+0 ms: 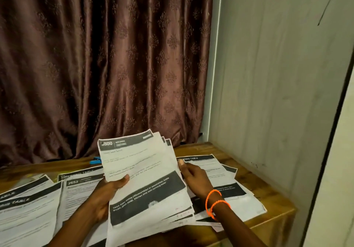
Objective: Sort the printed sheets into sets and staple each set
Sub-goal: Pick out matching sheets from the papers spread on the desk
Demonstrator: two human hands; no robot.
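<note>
A fanned stack of printed sheets (145,172) is held up over the wooden table (254,181); its top page reads "3800 KITCHEN". My left hand (109,191) grips the stack's left edge, thumb on the front. My right hand (193,177), with orange bands on the wrist, pinches the right edge of the sheets. More sheets lie flat: "DRESSING TABLE" pages to the right (214,170) and a spread at the left (38,204), one headed "2652". A blue object (95,160), possibly the stapler, peeks out behind the held stack.
A brown patterned curtain (107,64) hangs behind the table. A pale wall (268,74) closes off the right side, with a dark-edged panel (333,150) nearer me. The table's right front corner (287,212) lies just past the papers.
</note>
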